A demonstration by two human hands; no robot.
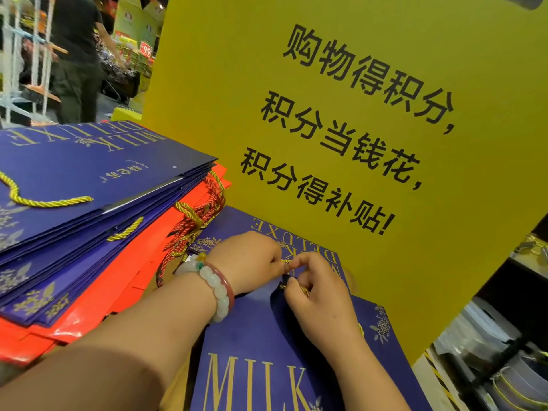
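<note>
One gold cord [285, 261] pinched: left hand [249, 262], right hand [321, 298].

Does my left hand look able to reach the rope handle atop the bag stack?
Probably yes: the rope handle lies uncovered on the bag stack, though the left hand must first release the gold cord it pinches.

Two hands: the left hand [249, 262] and the right hand [321, 295], with one gold cord [285, 261] between them. Two bracelets on the left wrist, one pale bead bracelet [213, 284] and one red bangle [228, 287]. Two blue gift bags lie flat, a near bag [252, 336] and a far bag [234, 226]. At left, one stack of blue bags [89, 173], perhaps a dozen, edges too tight to count. One yellow sign [326, 54]; one person [77, 54] far left.
</note>
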